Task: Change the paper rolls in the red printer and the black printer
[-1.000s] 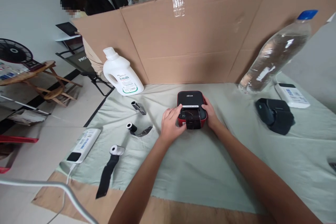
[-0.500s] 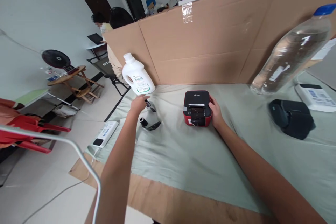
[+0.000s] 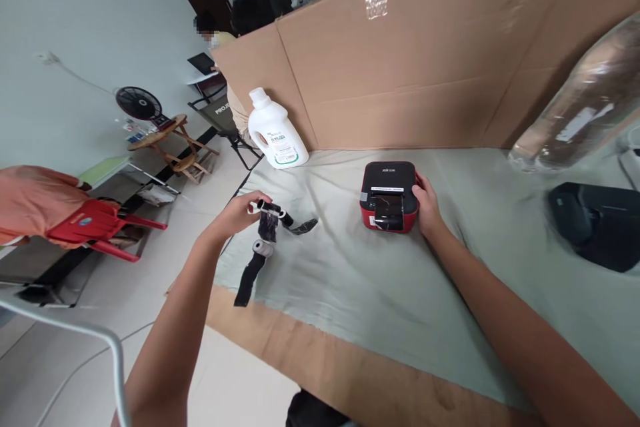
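My left hand [image 3: 239, 215] pinches a small roll of black ribbon [image 3: 270, 208] at its white-rimmed end, and a length of dark strip hangs from it. Just behind lies another black roll [image 3: 287, 219] with a loose strip curling right on the cloth. Below my left hand rests a pale roll [image 3: 263, 249] whose black strip trails toward the cloth's near edge. My right hand [image 3: 427, 205] wraps the right side of a small black-and-red printer [image 3: 389, 195], thumb near its top edge. A shiny dark strip comes out over the printer's front.
A white jug [image 3: 278, 130] stands at the back left by the cardboard wall [image 3: 410, 73]. At the right are a large plastic bottle [image 3: 580, 107] and a blurred black device [image 3: 595, 223]. A white bent tube [image 3: 113, 347] crosses the lower left. People are beyond the table.
My left hand has come nearer and left, from the cloth by the jug, and now holds a ribbon roll up. My right hand stays on the printer. The view has shifted.
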The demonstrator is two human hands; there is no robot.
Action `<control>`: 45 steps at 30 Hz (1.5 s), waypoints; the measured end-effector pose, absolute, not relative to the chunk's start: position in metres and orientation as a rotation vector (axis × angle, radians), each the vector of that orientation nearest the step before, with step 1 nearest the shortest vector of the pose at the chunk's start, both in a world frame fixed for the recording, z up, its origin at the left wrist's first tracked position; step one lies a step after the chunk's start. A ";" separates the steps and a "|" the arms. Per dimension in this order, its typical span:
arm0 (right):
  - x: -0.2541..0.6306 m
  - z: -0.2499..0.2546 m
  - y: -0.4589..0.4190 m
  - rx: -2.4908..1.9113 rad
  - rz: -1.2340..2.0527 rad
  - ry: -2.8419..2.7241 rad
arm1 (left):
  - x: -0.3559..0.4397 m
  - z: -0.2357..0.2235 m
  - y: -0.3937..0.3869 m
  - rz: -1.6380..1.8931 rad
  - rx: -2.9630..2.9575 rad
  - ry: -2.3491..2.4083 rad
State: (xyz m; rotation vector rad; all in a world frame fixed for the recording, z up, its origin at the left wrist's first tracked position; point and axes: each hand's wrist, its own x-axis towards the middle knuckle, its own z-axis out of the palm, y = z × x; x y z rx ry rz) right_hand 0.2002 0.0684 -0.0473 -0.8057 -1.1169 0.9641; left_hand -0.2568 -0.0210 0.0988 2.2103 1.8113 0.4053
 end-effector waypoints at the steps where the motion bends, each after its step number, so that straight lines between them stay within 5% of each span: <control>1: 0.200 -0.047 0.069 -0.806 0.965 -1.112 | -0.256 0.098 -0.031 0.353 2.224 1.809; 14: 0.200 -0.042 0.068 -0.835 0.952 -1.122 | -0.242 0.054 -0.043 -0.035 2.112 2.109; 18: 0.198 -0.044 0.068 -0.850 0.936 -1.126 | -0.201 0.072 -0.045 0.413 2.140 2.243; 21: 0.199 -0.046 0.061 -0.951 0.878 -1.094 | -0.134 0.066 -0.029 0.858 2.005 1.882; 30: 0.226 -0.045 0.001 -1.006 0.908 -1.577 | 0.004 0.002 0.041 1.150 1.281 1.134; 36: 0.178 -0.037 0.005 -1.023 0.595 -1.660 | -0.034 0.015 0.045 1.284 1.227 1.097; 45: -0.007 0.008 0.071 -0.973 0.630 -1.711 | -0.190 0.061 0.082 1.517 1.008 1.392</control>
